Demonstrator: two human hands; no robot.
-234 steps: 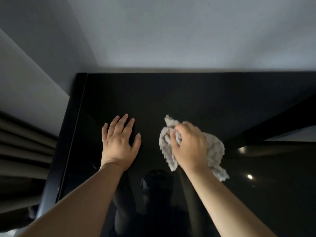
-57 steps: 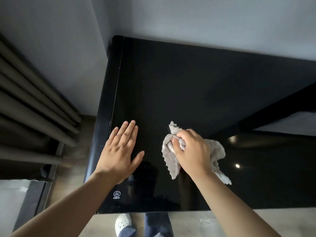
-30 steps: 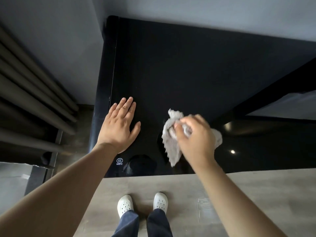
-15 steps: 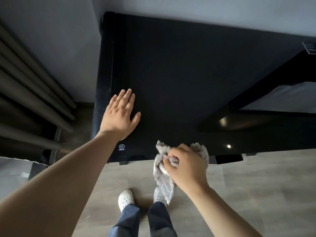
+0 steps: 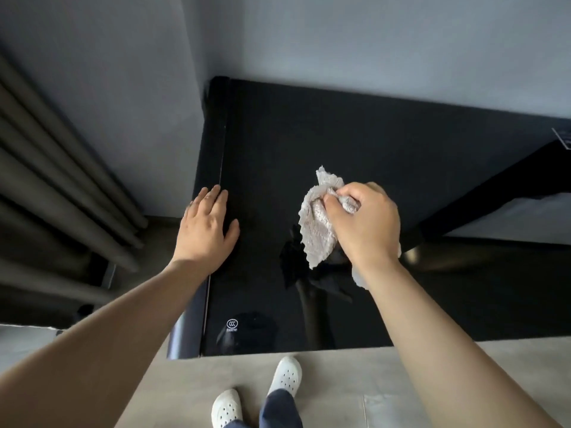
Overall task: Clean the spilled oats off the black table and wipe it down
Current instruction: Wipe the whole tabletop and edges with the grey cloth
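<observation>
— How is the cloth sitting in the right grip?
— The right grip (image 5: 364, 227) is curling tightly around the cloth (image 5: 318, 230), with thumb and fingers pinching a bunched fold. Most of the grey cloth is hanging out at the grip's 9 o'clock. A peak is sticking up toward 11 o'clock, and a small ragged corner is showing by the wrist at 5 o'clock.
— Is it pressing on the bench?
— The bench (image 5: 340, 134), black and glossy, is lying right beneath it, and a dark reflection is showing under the cloth at 7 o'clock. I cannot tell whether the cloth is touching the surface.
— What is the left grip doing?
— The left grip (image 5: 207, 230) is lying flat and holding nothing. Its fingers are lying straight and close together, pointing to 12 o'clock, and the thumb is spreading toward 3 o'clock. It is resting on the bench's left edge, at 9 o'clock from the cloth and apart from it.
— Anything else showing?
— A small white mark (image 5: 232, 324) is sitting near the bench's front left corner, at 7 o'clock from the cloth. Two white shoes (image 5: 287, 376) are standing on the grey floor (image 5: 401, 381) at 6 o'clock, just in front of the bench. Dark curtain (image 5: 46, 180) folds are hanging at 9 o'clock of the view. A pale wall (image 5: 370, 41) is running behind the bench at 12 o'clock.
</observation>
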